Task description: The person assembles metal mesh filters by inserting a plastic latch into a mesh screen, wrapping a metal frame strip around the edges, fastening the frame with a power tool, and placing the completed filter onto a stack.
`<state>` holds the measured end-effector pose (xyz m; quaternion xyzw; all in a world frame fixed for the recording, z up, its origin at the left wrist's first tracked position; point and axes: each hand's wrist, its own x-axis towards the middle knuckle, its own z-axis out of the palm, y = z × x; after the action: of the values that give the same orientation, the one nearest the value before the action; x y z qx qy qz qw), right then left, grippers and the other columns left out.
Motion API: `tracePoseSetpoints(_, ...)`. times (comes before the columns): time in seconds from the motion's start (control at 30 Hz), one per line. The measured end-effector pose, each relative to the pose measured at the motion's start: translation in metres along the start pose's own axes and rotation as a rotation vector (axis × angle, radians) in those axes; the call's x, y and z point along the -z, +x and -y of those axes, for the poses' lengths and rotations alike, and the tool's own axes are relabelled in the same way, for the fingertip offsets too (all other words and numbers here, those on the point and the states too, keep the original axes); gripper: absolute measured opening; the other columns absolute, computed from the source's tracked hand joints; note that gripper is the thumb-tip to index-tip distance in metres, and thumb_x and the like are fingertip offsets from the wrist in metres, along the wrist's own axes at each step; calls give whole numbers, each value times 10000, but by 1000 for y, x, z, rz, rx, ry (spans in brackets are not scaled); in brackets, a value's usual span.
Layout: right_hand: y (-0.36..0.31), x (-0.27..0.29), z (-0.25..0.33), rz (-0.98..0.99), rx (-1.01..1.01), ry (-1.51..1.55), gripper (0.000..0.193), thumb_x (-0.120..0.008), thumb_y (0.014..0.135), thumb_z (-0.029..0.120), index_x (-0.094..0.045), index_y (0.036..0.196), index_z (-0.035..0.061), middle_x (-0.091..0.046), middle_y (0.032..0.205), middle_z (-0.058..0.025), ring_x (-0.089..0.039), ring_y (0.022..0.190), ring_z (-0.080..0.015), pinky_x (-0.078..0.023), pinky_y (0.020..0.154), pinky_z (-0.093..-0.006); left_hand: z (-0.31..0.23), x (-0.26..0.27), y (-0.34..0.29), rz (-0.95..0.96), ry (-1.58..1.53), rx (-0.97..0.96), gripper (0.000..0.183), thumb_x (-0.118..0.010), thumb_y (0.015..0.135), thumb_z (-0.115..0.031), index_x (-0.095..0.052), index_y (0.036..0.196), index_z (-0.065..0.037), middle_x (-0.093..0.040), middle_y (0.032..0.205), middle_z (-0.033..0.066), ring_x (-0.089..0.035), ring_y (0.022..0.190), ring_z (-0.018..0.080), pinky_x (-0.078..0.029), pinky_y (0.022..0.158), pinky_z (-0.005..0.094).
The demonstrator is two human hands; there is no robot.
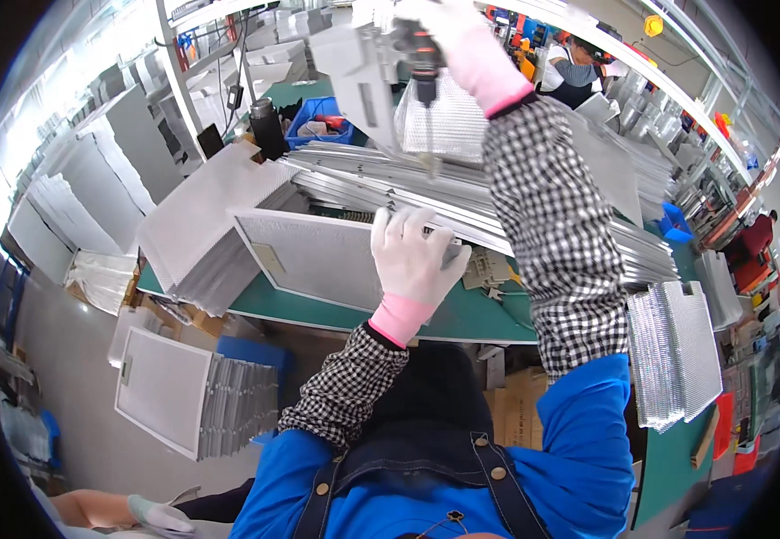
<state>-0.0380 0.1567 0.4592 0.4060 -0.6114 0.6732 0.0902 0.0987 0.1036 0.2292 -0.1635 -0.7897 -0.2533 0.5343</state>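
Observation:
White gloves with pink cuffs cover both my hands. My left hand point(410, 256) has its fingers curled at the upper right corner of a framed mesh panel point(318, 256), gripping its edge. The panel is flat grey mesh in a thin pale metal frame, with a small light label at its left side. Raised at the top of the view, my right hand point(462, 40) is closed around a black power screwdriver point(425, 67), its bit pointing down, above and apart from the panel. The hand's upper part is blurred. Long metal frame strips point(390, 184) lie just behind the panel.
Stacked mesh sheets point(206, 229) stand left on the green table point(489, 321). A blue bin point(320, 123) and a dark bottle point(267, 128) are behind. More mesh stacks point(673, 355) sit right; framed panels point(170, 391) lean lower left. Another person's gloved hand point(161, 515) shows lower left.

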Motion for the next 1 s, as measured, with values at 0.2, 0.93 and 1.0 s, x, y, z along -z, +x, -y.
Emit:
tracePoseSetpoints(0.2, -70, -3, 69, -200, -19, -77, 203, -623, 933, 283, -616, 866, 91, -575, 688, 35, -529, 552, -59, -409, 509, -207, -5, 1, 2, 67, 46, 81, 254, -821, 655, -239, -672, 840, -149, -573, 906, 51, -555, 950, 298, -393, 969, 531)
tracePoseSetpoints(0.93, -86, -18, 85, -187, 10, -117, 242, -584, 978, 309, -620, 902, 83, -572, 715, 39, -508, 619, -46, -380, 563, -196, -8, -9, -4, -8, -34, 80, 315, -781, 694, -284, -765, 1007, -260, -620, 933, -19, -539, 1018, 273, -354, 861, 471)
tracePoseSetpoints(1.0, -84, -22, 76, -142, 23, -72, 235, -583, 978, 306, -617, 903, 86, -574, 718, 38, -507, 616, -45, -378, 559, -199, -1, -5, -10, 4, 7, 98, 314, -783, 691, -283, -766, 1003, -255, -615, 932, -18, -537, 1021, 275, -357, 858, 473)
